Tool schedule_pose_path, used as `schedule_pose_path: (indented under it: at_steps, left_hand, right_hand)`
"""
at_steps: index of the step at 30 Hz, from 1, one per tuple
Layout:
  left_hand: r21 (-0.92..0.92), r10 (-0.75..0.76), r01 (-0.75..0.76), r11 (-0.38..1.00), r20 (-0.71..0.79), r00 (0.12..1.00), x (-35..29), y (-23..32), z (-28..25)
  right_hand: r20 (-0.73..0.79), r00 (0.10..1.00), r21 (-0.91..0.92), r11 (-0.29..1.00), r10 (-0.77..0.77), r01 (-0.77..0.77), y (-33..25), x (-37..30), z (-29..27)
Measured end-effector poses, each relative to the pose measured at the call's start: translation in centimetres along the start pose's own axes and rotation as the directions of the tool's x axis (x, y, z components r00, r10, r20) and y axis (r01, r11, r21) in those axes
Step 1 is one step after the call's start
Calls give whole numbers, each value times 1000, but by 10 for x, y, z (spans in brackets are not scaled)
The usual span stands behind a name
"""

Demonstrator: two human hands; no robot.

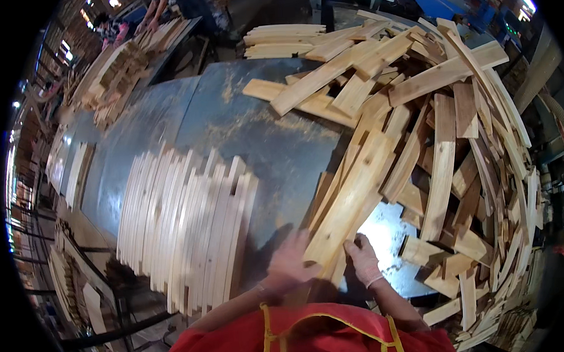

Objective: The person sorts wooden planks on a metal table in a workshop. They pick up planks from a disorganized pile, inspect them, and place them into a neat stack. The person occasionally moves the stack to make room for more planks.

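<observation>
A wide, pale wooden board [357, 195] slants away from me, its near end between my hands. My left hand [290, 259], smeared by motion, is by the board's near left edge with its fingers apart. My right hand [363, 260], in a light glove, is closed at the board's right edge, thumb side against the wood. Other narrow boards lie under and beside this one. To the left of my left hand, a row of pale wooden strips [186, 224] stands packed side by side on the grey metal table [255, 130].
A jumbled heap of boards [444, 150] covers the right side. Stacked planks [282, 41] lie at the far edge, and a small bundle of strips [79, 175] at the left. Another person's arms [152, 18] reach over a wood pile [117, 73] at the far left.
</observation>
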State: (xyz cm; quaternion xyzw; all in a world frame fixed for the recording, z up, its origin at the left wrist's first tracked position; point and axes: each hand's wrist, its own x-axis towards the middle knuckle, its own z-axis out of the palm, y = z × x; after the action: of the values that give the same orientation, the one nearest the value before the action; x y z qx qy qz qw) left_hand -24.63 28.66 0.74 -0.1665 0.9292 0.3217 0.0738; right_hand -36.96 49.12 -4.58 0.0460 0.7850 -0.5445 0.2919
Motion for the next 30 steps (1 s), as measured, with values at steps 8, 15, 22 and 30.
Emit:
schedule_pose_path:
  at_steps: [8, 15, 22, 30]
  left_hand:
    - [-561, -63, 47, 827, -10, 998, -74, -30, 7]
    - [148, -177, 200, 969, -155, 972, -161, -110, 2]
    - [461, -158, 255, 850, -239, 958, -146, -117, -15]
    - [417, 132, -63, 907, -137, 982, 14, 43, 2]
  right_hand:
    - [87, 985, 53, 988, -150, 146, -60, -84, 70]
    - [372, 924, -452, 854, -81, 258, -34, -112, 199]
    - [471, 812, -111, 890, -344, 442, -58, -54, 126]
    - [-432, 867, -268, 953, -248, 139, -94, 137, -102]
